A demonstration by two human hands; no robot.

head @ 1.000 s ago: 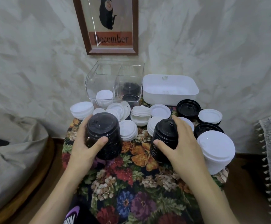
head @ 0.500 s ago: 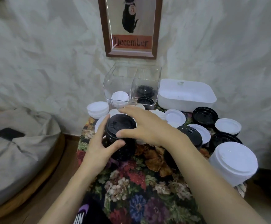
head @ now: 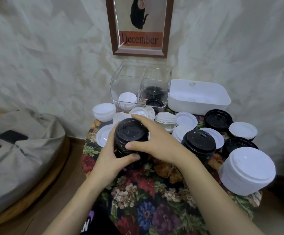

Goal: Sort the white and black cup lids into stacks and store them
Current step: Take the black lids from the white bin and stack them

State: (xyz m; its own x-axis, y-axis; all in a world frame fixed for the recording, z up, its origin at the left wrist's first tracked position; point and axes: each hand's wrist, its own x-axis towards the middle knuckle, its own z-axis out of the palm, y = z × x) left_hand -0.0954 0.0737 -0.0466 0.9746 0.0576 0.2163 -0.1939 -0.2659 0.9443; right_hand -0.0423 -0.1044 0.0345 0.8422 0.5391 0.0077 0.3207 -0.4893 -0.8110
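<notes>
Both left hand [head: 110, 160] and right hand [head: 156, 146] clasp tall stack of black plastic cup lids [head: 129, 143]; lift level toward clear divided bin [head: 141, 87] at twelve o'clock.

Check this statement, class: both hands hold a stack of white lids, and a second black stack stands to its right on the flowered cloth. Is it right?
Not quite. In the head view, the left hand and right hand hold a stack of black lids, not white. The second black stack does stand to its right on the flowered cloth.
</notes>
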